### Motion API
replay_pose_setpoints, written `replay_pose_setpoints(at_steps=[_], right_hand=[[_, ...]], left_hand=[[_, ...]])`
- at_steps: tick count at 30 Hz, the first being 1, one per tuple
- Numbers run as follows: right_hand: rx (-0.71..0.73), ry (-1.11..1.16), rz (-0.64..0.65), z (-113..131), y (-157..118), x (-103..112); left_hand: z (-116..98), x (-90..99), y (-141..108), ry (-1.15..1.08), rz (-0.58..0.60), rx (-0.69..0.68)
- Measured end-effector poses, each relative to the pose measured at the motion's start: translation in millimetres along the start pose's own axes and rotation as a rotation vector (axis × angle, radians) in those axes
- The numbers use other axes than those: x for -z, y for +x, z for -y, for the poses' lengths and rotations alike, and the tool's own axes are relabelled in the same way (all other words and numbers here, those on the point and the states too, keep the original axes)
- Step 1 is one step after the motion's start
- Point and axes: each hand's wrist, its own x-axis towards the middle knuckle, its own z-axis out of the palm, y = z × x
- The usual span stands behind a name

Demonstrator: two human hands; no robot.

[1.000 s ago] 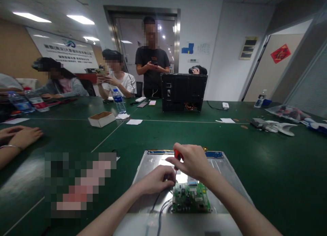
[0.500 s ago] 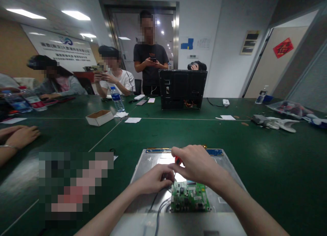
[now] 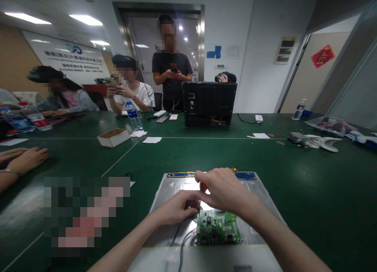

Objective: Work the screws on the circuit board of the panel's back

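Observation:
My right hand [image 3: 225, 187] is wrapped round the red handle of a screwdriver [image 3: 203, 186], which stands upright with its thin shaft pointing down. The shaft's lower end is at the upper left corner of a green circuit board [image 3: 218, 226]. Beside that corner my left hand [image 3: 181, 207] is curled, thumb and fingers drawn together close to the shaft; what they pinch, if anything, is hidden. Under the board lies a silver metal panel [image 3: 160, 199] with a blue strip [image 3: 247, 175] along its far edge. Dark cables [image 3: 182, 246] run from the board's left side.
A black screen housing [image 3: 209, 105] stands upright across the green table [image 3: 141, 158]. Left of it are a small open box [image 3: 114, 138] and a water bottle [image 3: 134, 116]. Another person's hands [image 3: 26, 162] rest at the left; several people are beyond. White parts [image 3: 315, 140] lie at right.
The view has shifted slightly. Both my hands keep nearly the same places at the board's corner, with the screwdriver still in my right hand.

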Motion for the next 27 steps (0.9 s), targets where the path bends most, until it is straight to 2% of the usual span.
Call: replay_pose_setpoints(at_steps=[5, 10, 16, 20, 27], right_hand=[[-0.041, -0.042, 0.020, 0.5, 1.7, -0.9], [0.003, 0.044, 0.036, 0.8, -0.4, 3.0], [-0.022, 0.023, 0.086, 0.9, -0.9, 6.3], [-0.061, -0.054, 0.135, 5.1, -0.1, 8.7], [-0.032, -0.012, 0.128, 8.0, -2.1, 12.4]], left_hand=[[3.0, -0.4, -1.0, 0.034, -0.013, 0.024], [6.8, 1.5, 0.5, 0.055, 0.013, 0.011], [3.4, 2.0, 1.0, 0.009, 0.049, -0.059], [6.6, 0.0, 0.6, 0.011, 0.017, -0.029], [4.4, 1.2, 1.0, 0.038, 0.011, -0.051]])
